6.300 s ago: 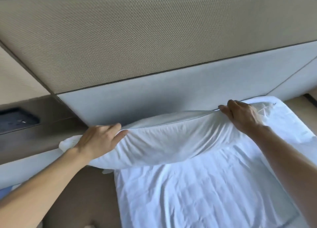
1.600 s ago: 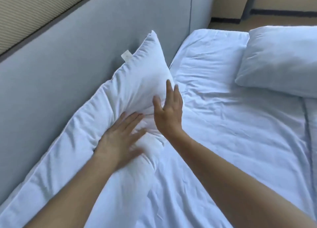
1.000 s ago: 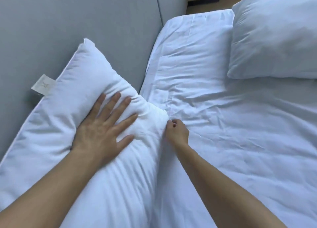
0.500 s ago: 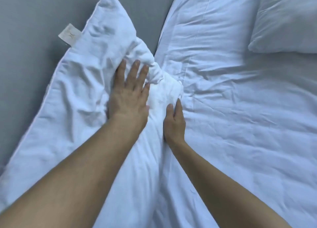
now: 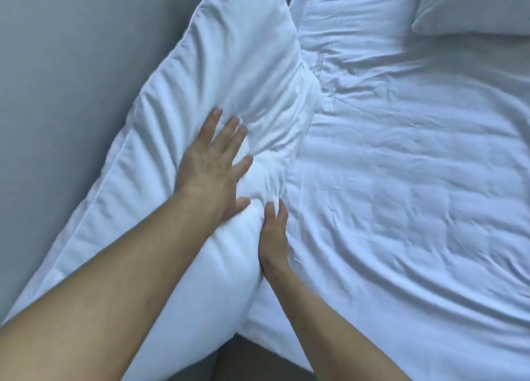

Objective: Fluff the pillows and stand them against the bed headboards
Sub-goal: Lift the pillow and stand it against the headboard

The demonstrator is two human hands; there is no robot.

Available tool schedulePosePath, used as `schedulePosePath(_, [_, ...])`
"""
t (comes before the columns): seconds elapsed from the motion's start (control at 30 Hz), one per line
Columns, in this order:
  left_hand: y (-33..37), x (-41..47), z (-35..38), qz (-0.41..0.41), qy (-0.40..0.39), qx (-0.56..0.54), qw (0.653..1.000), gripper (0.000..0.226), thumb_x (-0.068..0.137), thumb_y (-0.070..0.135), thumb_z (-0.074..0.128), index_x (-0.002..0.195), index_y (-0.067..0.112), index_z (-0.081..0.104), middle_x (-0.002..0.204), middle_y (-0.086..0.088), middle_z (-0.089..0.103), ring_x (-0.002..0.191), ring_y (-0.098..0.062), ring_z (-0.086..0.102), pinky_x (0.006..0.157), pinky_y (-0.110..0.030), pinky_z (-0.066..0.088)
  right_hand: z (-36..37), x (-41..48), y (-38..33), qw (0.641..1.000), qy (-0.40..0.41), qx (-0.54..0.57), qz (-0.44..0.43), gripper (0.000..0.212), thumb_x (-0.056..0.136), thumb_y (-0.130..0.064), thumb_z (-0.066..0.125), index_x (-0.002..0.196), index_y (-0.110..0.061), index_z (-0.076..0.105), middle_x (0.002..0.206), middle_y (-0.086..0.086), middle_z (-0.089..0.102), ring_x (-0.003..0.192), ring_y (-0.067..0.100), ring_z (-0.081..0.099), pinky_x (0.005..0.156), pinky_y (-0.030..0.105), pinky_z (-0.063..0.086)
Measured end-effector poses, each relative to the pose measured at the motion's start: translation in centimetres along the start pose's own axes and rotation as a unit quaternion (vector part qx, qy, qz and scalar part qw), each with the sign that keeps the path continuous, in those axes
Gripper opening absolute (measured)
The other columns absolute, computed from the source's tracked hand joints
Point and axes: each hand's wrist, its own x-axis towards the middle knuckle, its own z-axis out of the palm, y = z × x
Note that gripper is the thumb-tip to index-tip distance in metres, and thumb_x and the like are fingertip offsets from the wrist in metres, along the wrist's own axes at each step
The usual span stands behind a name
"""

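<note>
A white pillow (image 5: 229, 65) leans lengthwise against the grey padded headboard (image 5: 71, 93) on the left. My left hand (image 5: 212, 165) lies flat on the pillow's front face with fingers spread, and the fabric creases around it. My right hand (image 5: 274, 237) presses edge-on against the pillow's lower side where it meets the sheet, fingers straight. Neither hand grips anything. A second white pillow (image 5: 473, 4) lies flat on the bed at the top right, partly out of frame.
The wrinkled white bed sheet (image 5: 401, 180) covers the mattress to the right of the pillow. A strip of dark floor (image 5: 258, 363) shows at the bottom edge beside the bed's corner.
My left hand has slid down the pillow toward me and spread its fingers. My right hand has moved back along the pillow's lower edge. The view has shifted right.
</note>
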Motion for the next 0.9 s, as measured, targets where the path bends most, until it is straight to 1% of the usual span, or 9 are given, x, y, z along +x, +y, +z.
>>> schedulePosePath(0.13, [-0.1,-7.3,1.9,-0.031,-0.008,-0.038,0.999,0.084,0.086,0.081,0.005,0.155,0.037,-0.015,0.162,-0.011,-0.029,0.147,-0.033,-0.031,0.112,-0.067,-0.020,-0.4,-7.0,7.5,0.994,-0.025,0.044,0.094,0.084,0.072,-0.095,0.034,0.130,-0.040,0.059,0.131,-0.014,0.062,0.120,0.014,0.057,0.107,0.040,0.042])
schedulePosePath(0.27, [0.6,-14.4,4.7,-0.060,0.010,-0.108,0.992,0.083,0.084,0.083,0.003,0.152,0.042,-0.022,0.159,-0.008,-0.036,0.146,-0.032,-0.033,0.114,-0.065,-0.015,1.1,-13.5,13.2,0.975,-0.050,0.155,0.151,0.048,0.096,-0.067,0.036,0.125,-0.035,0.059,0.125,-0.014,0.062,0.118,0.013,0.058,0.100,0.034,0.047])
schedulePosePath(0.33, [0.8,-16.8,6.1,-0.075,0.015,-0.131,0.988,0.082,0.083,0.083,0.002,0.149,0.043,-0.028,0.157,-0.006,-0.041,0.145,-0.033,-0.035,0.116,-0.063,-0.014,1.0,-14.8,14.6,0.971,-0.052,0.149,0.178,0.044,0.102,-0.056,0.037,0.116,-0.025,0.064,0.112,-0.007,0.069,0.103,0.016,0.066,0.087,0.032,0.054])
schedulePosePath(0.43, [0.8,-19.8,7.4,-0.092,0.007,-0.151,0.984,0.080,0.084,0.082,-0.002,0.146,0.043,-0.034,0.154,-0.006,-0.045,0.145,-0.034,-0.036,0.117,-0.061,-0.013,-0.2,-17.1,16.6,0.964,-0.148,-0.038,0.218,0.057,0.104,-0.053,0.029,0.109,-0.009,0.064,0.080,0.007,0.072,0.065,0.022,0.064,0.059,0.029,0.052])
schedulePosePath(0.5, [1.0,-21.2,8.1,-0.103,0.009,-0.167,0.981,0.078,0.085,0.079,-0.004,0.146,0.042,-0.035,0.154,-0.005,-0.046,0.145,-0.034,-0.035,0.117,-0.060,-0.013,-1.8,-19.3,18.2,0.914,-0.229,-0.282,0.183,0.052,0.102,-0.049,0.032,0.093,-0.010,0.065,0.072,0.005,0.071,0.070,0.028,0.066,0.073,0.035,0.057])
schedulePosePath(0.53, [1.1,-22.0,8.4,-0.109,0.008,-0.173,0.979,0.077,0.086,0.078,-0.004,0.146,0.042,-0.035,0.154,-0.005,-0.046,0.145,-0.033,-0.035,0.118,-0.060,-0.012,-2.5,-19.9,19.1,0.890,-0.217,-0.376,0.135,0.046,0.100,-0.046,0.034,0.083,-0.014,0.062,0.074,0.004,0.069,0.076,0.030,0.064,0.081,0.037,0.055])
schedulePosePath(0.6, [1.0,-23.7,8.7,-0.119,-0.004,-0.181,0.976,0.076,0.087,0.077,-0.005,0.146,0.040,-0.036,0.155,-0.006,-0.044,0.146,-0.031,-0.034,0.118,-0.059,-0.012,-3.6,-20.9,18.7,0.897,-0.144,-0.414,0.059,0.042,0.098,-0.046,0.033,0.074,-0.019,0.054,0.082,0.003,0.062,0.080,0.027,0.055,0.088,0.039,0.050])
schedulePosePath(0.73, [0.3,-27.3,9.5,-0.167,-0.035,-0.159,0.972,0.073,0.092,0.068,-0.008,0.148,0.029,-0.035,0.159,-0.009,-0.036,0.148,-0.028,-0.030,0.119,-0.055,-0.014,-3.7,-21.5,13.2,0.944,-0.088,-0.318,-0.015,0.037,0.101,-0.047,0.034,0.105,-0.022,0.060,0.106,0.000,0.066,0.097,0.020,0.059,0.088,0.039,0.046])
schedulePosePath(0.9, [0.7,-31.9,8.2,-0.255,-0.089,-0.169,0.948,0.067,0.101,0.045,-0.004,0.154,0.006,-0.020,0.165,-0.010,-0.019,0.152,-0.025,-0.020,0.121,-0.054,-0.011,-4.0,-22.5,4.9,0.918,-0.134,-0.361,-0.094,0.053,0.100,-0.048,0.036,0.142,-0.019,0.046,0.133,0.005,0.059,0.108,0.019,0.055,0.090,0.032,0.040])
